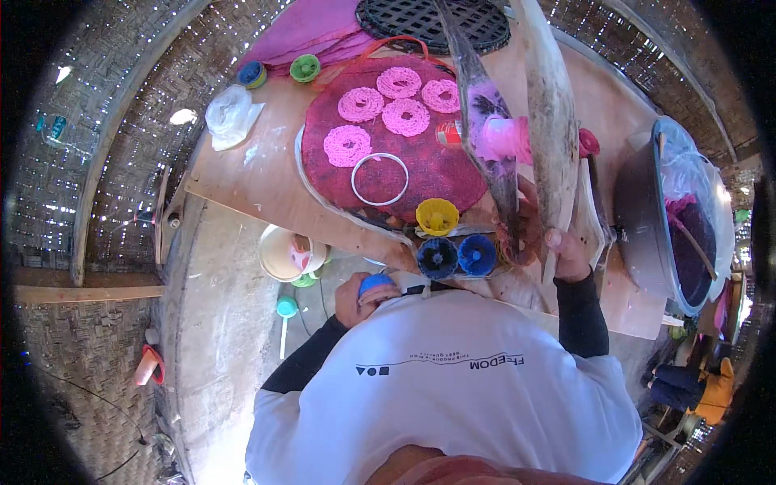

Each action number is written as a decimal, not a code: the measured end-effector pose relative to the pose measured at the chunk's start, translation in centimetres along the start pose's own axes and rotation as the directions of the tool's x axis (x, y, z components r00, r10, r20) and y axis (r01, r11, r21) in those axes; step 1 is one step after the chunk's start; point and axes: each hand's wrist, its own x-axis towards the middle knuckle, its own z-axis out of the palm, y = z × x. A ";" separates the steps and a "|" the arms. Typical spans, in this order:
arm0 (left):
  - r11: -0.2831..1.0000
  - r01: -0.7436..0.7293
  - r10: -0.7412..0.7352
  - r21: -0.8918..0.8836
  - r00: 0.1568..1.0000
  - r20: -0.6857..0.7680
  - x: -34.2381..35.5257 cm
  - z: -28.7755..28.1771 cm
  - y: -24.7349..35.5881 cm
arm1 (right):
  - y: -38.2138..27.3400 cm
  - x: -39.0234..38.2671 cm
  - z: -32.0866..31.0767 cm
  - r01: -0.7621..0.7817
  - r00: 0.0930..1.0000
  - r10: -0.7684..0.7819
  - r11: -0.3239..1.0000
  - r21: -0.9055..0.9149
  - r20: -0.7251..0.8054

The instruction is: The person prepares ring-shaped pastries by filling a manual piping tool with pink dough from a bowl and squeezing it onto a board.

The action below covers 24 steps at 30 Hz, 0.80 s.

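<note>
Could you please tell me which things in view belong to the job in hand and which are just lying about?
Probably in use:
wooden bar, held by the right hand
blue round piece, in the left hand
pink rings on the red mesh tray

Apparently lying about:
teal scoop
white plastic bag
black woven tray

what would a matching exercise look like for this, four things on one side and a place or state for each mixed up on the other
Things
1. left hand
2. white ring
3. yellow fluted cup
4. large basin

Places or states
A. just beyond two blue fluted cups
B. on the picture's right, with clear plastic at its top
C. closed around a round blue object
D. lying flat on the red mesh mat, next to a pink lacy ring

Pairs: 1-C, 2-D, 3-A, 4-B
</note>
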 end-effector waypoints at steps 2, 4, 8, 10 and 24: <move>0.999 0.032 -0.034 -0.040 0.998 -0.049 -0.6 -0.1 0.4 | 0.0 -0.1 -0.2 0.003 1.000 -0.003 1.000 0.030 0.003; 0.885 0.139 -0.222 -0.444 0.965 -0.142 -0.4 -0.6 1.9 | 0.1 -0.4 -1.1 0.029 0.999 -0.027 0.999 -0.042 0.044; 0.828 -0.011 -0.132 -0.561 0.968 -0.213 7.0 -2.9 6.8 | -0.1 -1.0 -1.7 0.121 0.989 -0.132 0.982 -0.142 -0.068; 0.890 -0.080 0.033 -0.449 0.993 -0.111 12.2 -2.6 7.9 | -1.1 -1.5 -0.9 0.249 0.954 -0.252 0.968 -0.035 -0.164; 0.901 -0.331 0.192 0.281 0.885 0.424 29.2 8.8 17.8 | -2.5 -10.9 -1.9 0.327 0.849 -0.350 0.937 -0.127 -0.396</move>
